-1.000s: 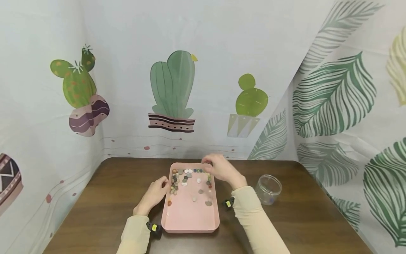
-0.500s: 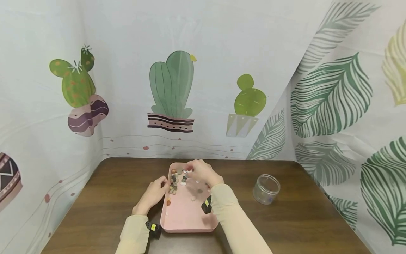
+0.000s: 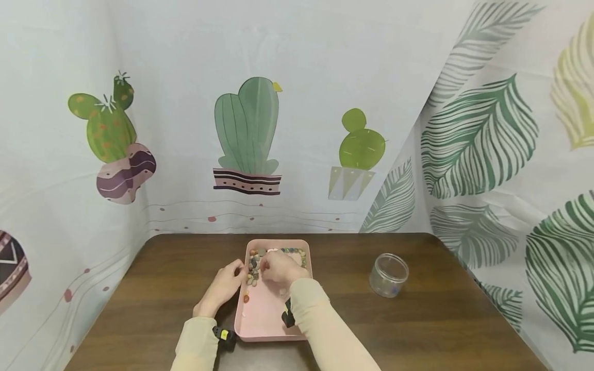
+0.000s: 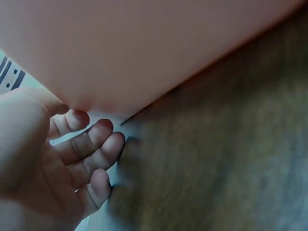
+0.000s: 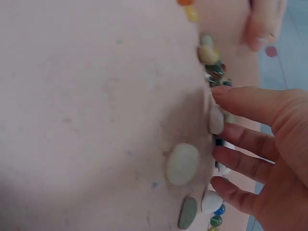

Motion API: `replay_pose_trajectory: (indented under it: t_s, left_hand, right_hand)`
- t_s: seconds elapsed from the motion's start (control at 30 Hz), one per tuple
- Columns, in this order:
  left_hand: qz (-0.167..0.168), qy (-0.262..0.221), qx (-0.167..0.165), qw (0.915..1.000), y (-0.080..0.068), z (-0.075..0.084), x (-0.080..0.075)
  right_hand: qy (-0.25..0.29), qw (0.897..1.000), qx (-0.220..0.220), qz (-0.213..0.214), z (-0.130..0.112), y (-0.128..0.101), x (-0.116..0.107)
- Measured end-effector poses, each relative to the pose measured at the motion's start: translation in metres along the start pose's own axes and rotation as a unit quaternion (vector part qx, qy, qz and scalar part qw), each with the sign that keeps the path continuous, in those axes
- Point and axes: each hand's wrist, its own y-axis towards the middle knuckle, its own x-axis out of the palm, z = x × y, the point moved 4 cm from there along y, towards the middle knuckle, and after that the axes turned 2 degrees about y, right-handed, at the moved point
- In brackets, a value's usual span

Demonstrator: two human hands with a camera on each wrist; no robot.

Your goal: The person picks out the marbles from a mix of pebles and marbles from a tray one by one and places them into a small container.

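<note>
A pink rectangular tray point(image 3: 262, 319) lies on the wooden table, with small stones and glass beads in it. My left hand point(image 3: 225, 285) holds its left rim; in the left wrist view the curled fingers point(image 4: 98, 130) lie along the outer wall and the thumb tip is hidden by the rim. Over the tray's far left part reaches my right hand point(image 3: 282, 268). Its thumb and fingers are spread at a row of pebbles, around a whitish pebble point(image 5: 216, 119). Beside them lie a larger pale pebble point(image 5: 183, 163) and a grey-green pebble point(image 5: 187, 211).
A clear round jar point(image 3: 389, 275) stands on the table point(image 3: 441, 314) to the right of the tray. Orange stones point(image 3: 246, 298) lie along the tray's left wall. Behind the table hangs a white cloth point(image 3: 306, 134) printed with cacti and leaves.
My right hand has moved from the tray's far right corner leftward and nearer, to the stones at the left. The left hand has stayed at the rim.
</note>
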Motion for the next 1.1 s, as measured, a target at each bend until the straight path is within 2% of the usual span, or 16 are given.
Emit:
replay_pose_trajectory:
  t_s: [0.27,0.67,0.77,0.87,1.0,1.1]
  left_hand:
    - [0.000,-0.004,0.003,1.0000,0.000,-0.001,0.001]
    - [-0.004,-0.012,0.002,0.9999,0.000,-0.003,0.003]
    - [-0.004,-0.012,0.002,0.9999,0.000,-0.003,0.002]
    - [-0.004,-0.011,0.000,0.9999,0.001,-0.003,0.001]
    - [-0.002,-0.010,0.001,0.9999,0.001,-0.003,0.000]
    - [0.000,-0.010,0.002,0.9999,0.000,-0.003,0.000]
  right_hand:
    - [-0.084,0.996,0.007,0.026,-0.008,0.006,0.011]
    - [-0.091,0.992,0.070,0.044,-0.015,0.010,0.018]
    - [-0.103,0.991,0.068,0.049,-0.015,0.011,0.017]
    - [-0.110,0.991,0.046,0.054,-0.016,0.012,0.017]
    - [-0.098,0.994,0.013,0.051,-0.017,0.014,0.018]
    - [-0.084,0.996,0.008,0.038,-0.017,0.013,0.018]
